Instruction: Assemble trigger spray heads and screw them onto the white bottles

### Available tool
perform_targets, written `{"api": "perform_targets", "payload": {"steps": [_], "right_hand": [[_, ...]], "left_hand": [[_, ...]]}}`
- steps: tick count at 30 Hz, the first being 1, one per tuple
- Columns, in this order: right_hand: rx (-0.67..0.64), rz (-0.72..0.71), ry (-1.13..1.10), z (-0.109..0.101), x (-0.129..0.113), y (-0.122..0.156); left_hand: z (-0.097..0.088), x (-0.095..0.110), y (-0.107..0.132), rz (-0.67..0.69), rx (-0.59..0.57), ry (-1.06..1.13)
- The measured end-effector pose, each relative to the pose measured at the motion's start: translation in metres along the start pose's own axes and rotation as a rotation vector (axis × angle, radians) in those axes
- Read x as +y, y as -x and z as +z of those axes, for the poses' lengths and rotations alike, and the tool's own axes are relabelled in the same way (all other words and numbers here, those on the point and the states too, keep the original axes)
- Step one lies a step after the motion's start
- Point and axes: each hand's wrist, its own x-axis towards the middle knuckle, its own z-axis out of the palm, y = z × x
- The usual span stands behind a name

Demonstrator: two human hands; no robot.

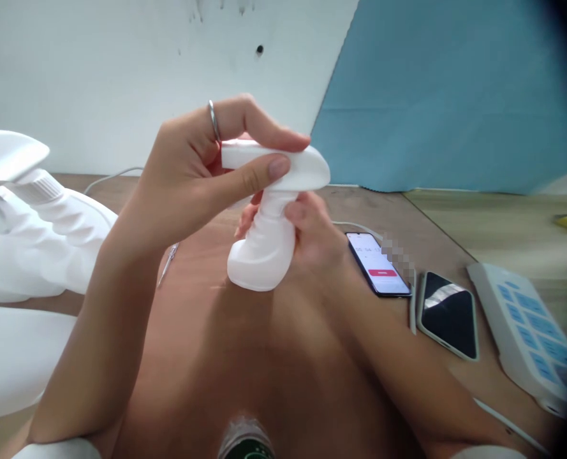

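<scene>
I hold a white plastic spray-head part (268, 242) up above the brown table (206, 357). My left hand (201, 172), with a ring on one finger, pinches its flat top piece between thumb and fingers. My right hand (312, 236) wraps round the ribbed neck from behind, so most of its fingers are hidden by the part.
White spray bottles (29, 223) lie at the left. A thin screwdriver-like tool (167, 264) rests on the table. To the right lie a lit phone (377, 262), a dark phone (448, 313) and a white power strip (527, 331). A bottle cap (245, 440) shows at the bottom edge.
</scene>
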Motion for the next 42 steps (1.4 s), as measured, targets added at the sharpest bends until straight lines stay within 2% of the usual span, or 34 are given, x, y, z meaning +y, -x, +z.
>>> {"api": "perform_targets", "payload": {"steps": [5,10,15,17,21,25,28,37,42], "right_hand": [[0.015,-0.037,-0.024,-0.001,0.015,0.005],[0.081,-0.003,0.050,0.002,0.013,0.006],[0.059,-0.046,0.075,0.001,0.012,0.006],[0.038,-0.047,0.072,0.001,0.012,0.006],[0.020,-0.039,0.045,0.001,0.012,0.006],[0.010,-0.093,-0.032,0.001,0.012,0.005],[0.011,-0.093,0.006,0.004,0.011,0.004],[0.114,-0.026,0.116,0.013,0.008,0.006],[0.049,-0.069,0.041,0.011,0.010,0.005]], "left_hand": [[-0.005,-0.003,0.001,-0.027,0.035,0.016],[-0.003,-0.005,0.001,0.011,0.042,0.014],[0.001,-0.005,0.000,0.017,0.095,0.083],[0.001,-0.006,0.000,0.057,0.065,0.090],[0.001,-0.008,0.000,0.051,0.038,0.089],[-0.001,-0.011,0.000,0.103,0.003,-0.020],[-0.002,-0.013,0.000,0.087,0.011,-0.056],[-0.005,-0.017,0.000,0.116,0.029,0.050],[-0.006,-0.018,0.000,0.125,0.006,0.035]]}}
